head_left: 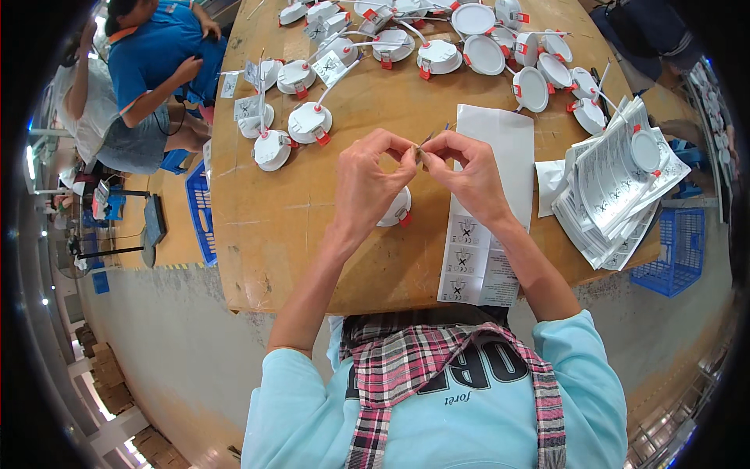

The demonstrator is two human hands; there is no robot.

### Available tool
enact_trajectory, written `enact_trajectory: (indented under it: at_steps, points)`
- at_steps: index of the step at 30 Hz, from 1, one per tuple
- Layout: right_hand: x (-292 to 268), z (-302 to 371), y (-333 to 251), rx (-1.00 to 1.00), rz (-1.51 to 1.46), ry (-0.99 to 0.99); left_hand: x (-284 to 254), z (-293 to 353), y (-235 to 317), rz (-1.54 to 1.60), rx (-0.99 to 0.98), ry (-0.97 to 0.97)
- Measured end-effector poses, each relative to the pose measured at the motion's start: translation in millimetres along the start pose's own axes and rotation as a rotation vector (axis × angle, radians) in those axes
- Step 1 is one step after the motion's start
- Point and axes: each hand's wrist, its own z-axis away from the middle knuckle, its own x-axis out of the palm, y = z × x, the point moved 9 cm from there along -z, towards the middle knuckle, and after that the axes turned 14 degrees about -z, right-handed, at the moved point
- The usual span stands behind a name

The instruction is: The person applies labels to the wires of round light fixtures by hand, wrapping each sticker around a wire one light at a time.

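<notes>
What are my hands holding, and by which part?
Your left hand and right hand pinch a thin wire-like piece; which part is too small to tell.

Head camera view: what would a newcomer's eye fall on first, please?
The bare left hand and bare right hand meet at the centre, pinching a thin, wire-like piece. Round white plastic fixtures with red clips crowd the far side of the tan table. At right, one similar fixture rests on a loose pile of shiny white printed sheets.
</notes>
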Motion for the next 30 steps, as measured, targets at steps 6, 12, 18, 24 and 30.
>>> enact_trajectory:
  at_steps: [6, 12, 18, 24, 30]
  points:
    - [3, 0, 3, 0.033, -0.023, -0.022, 2, 3, -8, 0.118, -0.099, -0.037]
    - [1, 0, 8, 0.042, -0.116, -0.026, 12, 6, -23, 0.418, -0.202, -0.131]
    - [2, 0, 5, 0.04, -0.138, -0.047, -2, 1, -4, 0.153, -0.09, -0.109]
    - [4, -3, 4, 0.023, -0.071, -0.04, -9, -1, 6, 0.062, 0.048, 0.01]
    - [3, -1, 5, 0.015, -0.087, -0.056, 3, 0, -10, 0.201, -0.156, -0.131]
